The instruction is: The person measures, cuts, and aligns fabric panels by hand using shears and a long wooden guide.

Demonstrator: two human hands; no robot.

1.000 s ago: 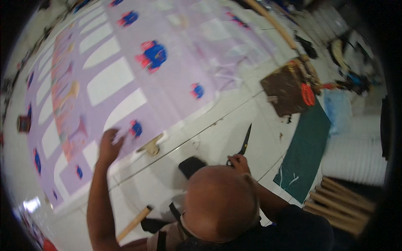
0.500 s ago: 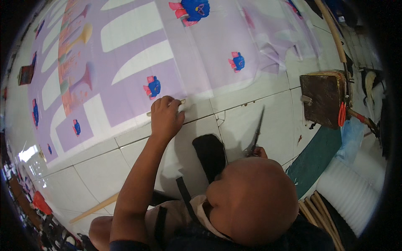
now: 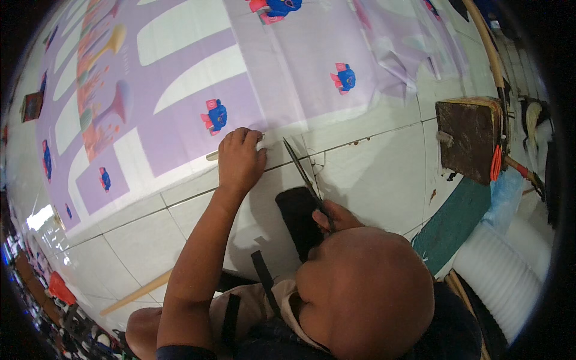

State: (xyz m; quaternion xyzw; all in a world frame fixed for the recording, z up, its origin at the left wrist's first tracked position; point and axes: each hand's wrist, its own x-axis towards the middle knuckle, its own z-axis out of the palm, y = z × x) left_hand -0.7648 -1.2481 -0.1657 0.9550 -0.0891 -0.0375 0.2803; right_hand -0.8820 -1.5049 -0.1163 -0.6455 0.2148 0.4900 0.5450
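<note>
Here, left hand (image 3: 240,161) pins purple sheet (image 3: 198,90); right hand (image 3: 337,215) grips scissors (image 3: 305,175).

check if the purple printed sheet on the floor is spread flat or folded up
Mostly spread flat: the purple printed sheet lies open across the white floor tiles, left hand pressing its near edge. Its far right end looks crumpled.

Glossy printed sheet (image 3: 180,90) (plastic-looking) on smooth tiles (image 3: 372,174); metal scissors (image 3: 306,177).

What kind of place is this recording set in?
Likely a printing or banner workshop, with work done on the tiled floor: a large lilac printed sheet lies spread out, scissors in the right hand, white rolls nearby.
</note>
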